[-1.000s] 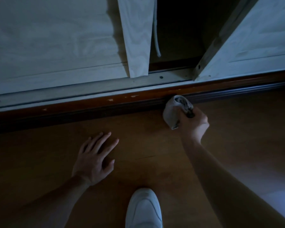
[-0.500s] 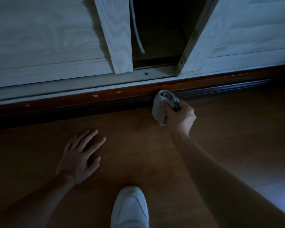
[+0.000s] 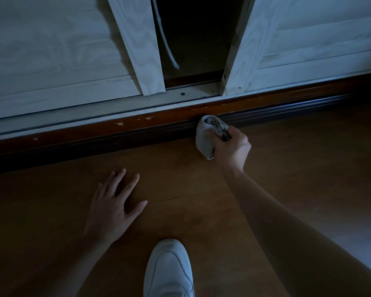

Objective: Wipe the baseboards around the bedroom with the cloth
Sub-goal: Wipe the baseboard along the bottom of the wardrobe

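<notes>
Mid-wipe: right hand (image 3: 231, 146) gripping bunched cloth (image 3: 205, 139) against baseboard (image 3: 116, 133) under the sliding-door track (image 3: 137, 103); left hand (image 3: 114, 207) flat, fingers spread, on floor (image 3: 298, 168). Next, probably: sliding along the moulding under steady pressure.

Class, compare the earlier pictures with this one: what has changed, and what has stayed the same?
The left hand has slid slightly right across the floor. The right hand still grips the cloth against the baseboard, at most edging right. Nothing was picked up or let go; the shoe stays put.

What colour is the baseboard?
The baseboard is reddish-brown with pale chips; head view.
</notes>
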